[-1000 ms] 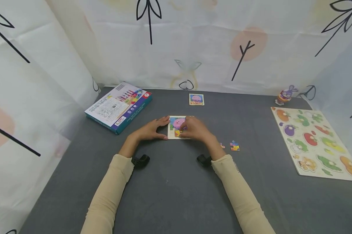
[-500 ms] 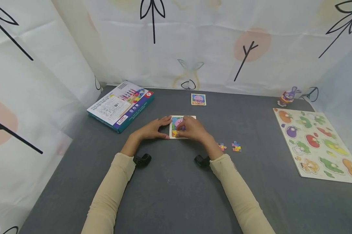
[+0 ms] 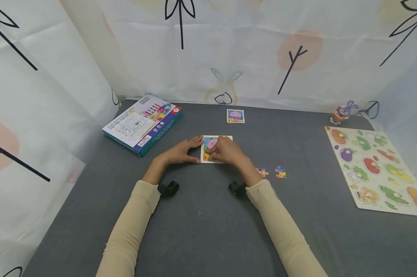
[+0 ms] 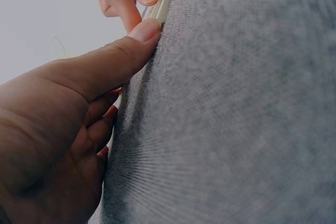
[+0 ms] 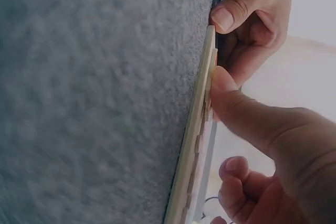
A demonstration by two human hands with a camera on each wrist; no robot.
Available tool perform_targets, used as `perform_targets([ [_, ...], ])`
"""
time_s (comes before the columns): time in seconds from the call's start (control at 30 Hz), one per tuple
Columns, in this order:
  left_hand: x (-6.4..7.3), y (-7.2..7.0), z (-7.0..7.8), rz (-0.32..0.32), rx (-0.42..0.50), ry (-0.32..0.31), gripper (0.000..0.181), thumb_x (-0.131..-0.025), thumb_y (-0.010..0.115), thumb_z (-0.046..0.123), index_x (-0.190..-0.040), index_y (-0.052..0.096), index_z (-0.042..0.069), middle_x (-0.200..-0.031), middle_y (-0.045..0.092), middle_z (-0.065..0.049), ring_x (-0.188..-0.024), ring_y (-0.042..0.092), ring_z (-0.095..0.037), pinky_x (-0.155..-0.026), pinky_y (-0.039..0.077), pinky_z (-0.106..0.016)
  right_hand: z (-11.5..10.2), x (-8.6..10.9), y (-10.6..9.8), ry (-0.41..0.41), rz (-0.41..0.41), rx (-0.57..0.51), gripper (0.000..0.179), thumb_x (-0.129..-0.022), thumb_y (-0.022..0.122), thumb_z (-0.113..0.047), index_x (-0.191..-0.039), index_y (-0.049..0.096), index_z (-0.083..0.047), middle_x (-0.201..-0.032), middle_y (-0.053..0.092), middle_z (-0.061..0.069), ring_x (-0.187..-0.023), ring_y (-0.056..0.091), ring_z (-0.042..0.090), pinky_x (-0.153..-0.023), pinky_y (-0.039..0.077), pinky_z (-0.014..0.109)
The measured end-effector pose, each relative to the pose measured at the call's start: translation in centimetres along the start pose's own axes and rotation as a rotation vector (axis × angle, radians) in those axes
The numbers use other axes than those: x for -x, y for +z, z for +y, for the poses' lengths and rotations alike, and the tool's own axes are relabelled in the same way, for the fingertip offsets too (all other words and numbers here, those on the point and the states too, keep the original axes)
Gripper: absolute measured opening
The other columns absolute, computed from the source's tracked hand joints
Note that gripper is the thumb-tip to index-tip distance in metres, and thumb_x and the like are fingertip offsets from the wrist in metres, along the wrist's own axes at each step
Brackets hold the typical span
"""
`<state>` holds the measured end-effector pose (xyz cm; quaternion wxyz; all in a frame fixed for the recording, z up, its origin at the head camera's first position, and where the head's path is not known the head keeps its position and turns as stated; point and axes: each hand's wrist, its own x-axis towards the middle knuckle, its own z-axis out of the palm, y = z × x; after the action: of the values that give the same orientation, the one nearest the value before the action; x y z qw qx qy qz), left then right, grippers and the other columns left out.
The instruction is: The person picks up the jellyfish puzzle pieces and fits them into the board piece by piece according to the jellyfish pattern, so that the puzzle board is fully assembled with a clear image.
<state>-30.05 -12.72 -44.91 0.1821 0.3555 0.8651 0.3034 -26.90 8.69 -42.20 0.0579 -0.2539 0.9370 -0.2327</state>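
A small jigsaw puzzle board (image 3: 212,142) with a cartoon pink pig picture lies flat in the middle of the table. My left hand (image 3: 179,152) rests along its left side, the thumb at the near corner and the forefinger toward the far corner. Over the board is my right hand (image 3: 230,151), its thumb and forefinger holding a puzzle piece at the lower left of the picture, mostly hidden by the fingers. In the right wrist view the right thumb (image 5: 224,80) touches the layer of pieces (image 5: 198,142) on the board. Two loose puzzle pieces, one (image 3: 280,172) fully visible, lie beside the right wrist.
Behind the board lies a small picture card (image 3: 235,115). A boxed set (image 3: 142,125) is at the back left. On the right are a vegetable puzzle board (image 3: 378,169) and a small rabbit figure (image 3: 343,112). White printed cloth (image 3: 250,50) bounds the grey table.
The right thumb and forefinger have shifted slightly left over the lower part of the board, covering the yellow piece more. The left hand keeps its place. The whole view has shifted a little.
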Motion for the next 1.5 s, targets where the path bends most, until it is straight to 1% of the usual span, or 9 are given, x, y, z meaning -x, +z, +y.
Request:
perform_targets([
  [0.2, 0.0, 0.0, 0.1, -0.001, -0.009, 0.008, 0.078, -0.082, 0.069, 0.028, -0.144, 0.027, 0.006, -0.154, 0.015, -0.010, -0.143, 0.011, -0.026, -0.115, 0.004, -0.049, -0.1, 0.0, -0.2, 0.078, -0.086, -0.013, 0.026, -0.077, 0.073, -0.025, -0.102, 0.072, -0.019, -0.085, 0.071, 0.001, -0.057, 0.036, 0.008, -0.048, 0.027, 0.023],
  [0.37, 0.0, 0.0, 0.4, -0.008, -0.008, 0.008, 0.078, -0.082, 0.069, 0.029, -0.144, 0.027, 0.007, -0.155, 0.015, -0.008, -0.143, 0.011, -0.025, -0.115, 0.003, -0.049, -0.2, 0.1, -0.3, 0.107, -0.053, 0.047, 0.024, -0.076, 0.074, -0.029, -0.100, 0.072, -0.023, -0.092, 0.072, -0.002, -0.061, 0.042, 0.010, -0.055, 0.035, 0.029],
  [0.57, -0.1, 0.1, 0.4, -0.006, -0.016, 0.011, 0.078, -0.082, 0.069, 0.029, -0.144, 0.028, 0.007, -0.154, 0.016, -0.009, -0.143, 0.011, -0.026, -0.115, 0.003, -0.050, -0.1, 0.2, -0.1, 0.129, -0.050, 0.038, 0.024, -0.078, 0.072, -0.026, -0.102, 0.072, -0.024, -0.097, 0.071, -0.002, -0.068, 0.049, 0.010, -0.068, 0.040, 0.038],
  [0.73, -0.3, 0.3, 0.6, -0.010, -0.016, 0.022, 0.077, -0.082, 0.069, 0.028, -0.144, 0.028, 0.006, -0.154, 0.016, -0.009, -0.143, 0.011, -0.027, -0.115, 0.004, -0.050, 0.6, 0.9, 0.1, 0.080, 0.002, -0.081, 0.027, -0.077, 0.073, -0.022, -0.103, 0.071, -0.014, -0.089, 0.071, 0.007, -0.062, 0.042, 0.010, -0.058, 0.034, 0.027],
  [0.87, -0.6, 0.5, 0.8, -0.016, -0.019, 0.028, 0.079, -0.082, 0.068, 0.030, -0.145, 0.026, 0.006, -0.154, 0.015, -0.009, -0.143, 0.011, -0.027, -0.115, 0.004, -0.050, 1.9, 2.3, -0.5, 0.030, 0.043, -0.177, 0.034, -0.078, 0.073, -0.017, -0.108, 0.067, -0.004, -0.068, 0.059, 0.014, -0.055, 0.028, 0.009, -0.050, 0.025, 0.020],
  [1.03, -0.6, 0.7, 0.8, -0.022, -0.029, 0.025, 0.082, -0.081, 0.069, 0.033, -0.146, 0.024, 0.009, -0.155, 0.014, -0.006, -0.143, 0.011, -0.024, -0.115, 0.004, -0.049, 3.7, 5.2, -2.4, 0.081, 0.026, -0.203, 0.035, -0.078, 0.073, -0.017, -0.109, 0.066, -0.002, -0.051, 0.040, 0.005, -0.049, 0.020, 0.009, -0.048, 0.023, 0.021],
  [1.2, -0.6, 0.6, 1.1, -0.061, 0.002, 0.050, 0.078, -0.082, 0.068, 0.030, -0.145, 0.026, 0.012, -0.155, 0.015, -0.004, -0.144, 0.009, -0.023, -0.116, 0.003, -0.048, 5.6, 8.8, -3.9, 0.142, 0.013, -0.193, 0.047, -0.078, 0.073, -0.025, -0.117, 0.062, -0.002, -0.063, 0.034, -0.001, -0.057, 0.024, 0.011, -0.054, 0.025, 0.024],
  [1.33, -0.6, 0.6, 0.9, -0.052, 0.006, 0.061, 0.073, -0.084, 0.067, 0.028, -0.145, 0.029, 0.011, -0.155, 0.016, -0.005, -0.144, 0.009, -0.022, -0.116, 0.003, -0.047, 6.9, 11.3, -4.7, 0.214, 0.004, -0.191, 0.049, -0.078, 0.073, -0.028, -0.120, 0.061, -0.005, -0.075, 0.041, 0.006, -0.065, 0.030, 0.017, -0.056, 0.027, 0.026],
  [1.5, -0.3, 0.4, 0.7, -0.039, 0.012, 0.053, 0.072, -0.084, 0.067, 0.027, -0.144, 0.030, 0.011, -0.155, 0.017, -0.006, -0.144, 0.009, -0.024, -0.115, 0.004, -0.049, 8.2, 12.7, -5.0, 0.259, -0.014, -0.162, 0.046, -0.074, 0.076, -0.018, -0.116, 0.063, -0.004, -0.084, 0.049, 0.018, -0.073, 0.040, 0.025, -0.059, 0.032, 0.026],
])
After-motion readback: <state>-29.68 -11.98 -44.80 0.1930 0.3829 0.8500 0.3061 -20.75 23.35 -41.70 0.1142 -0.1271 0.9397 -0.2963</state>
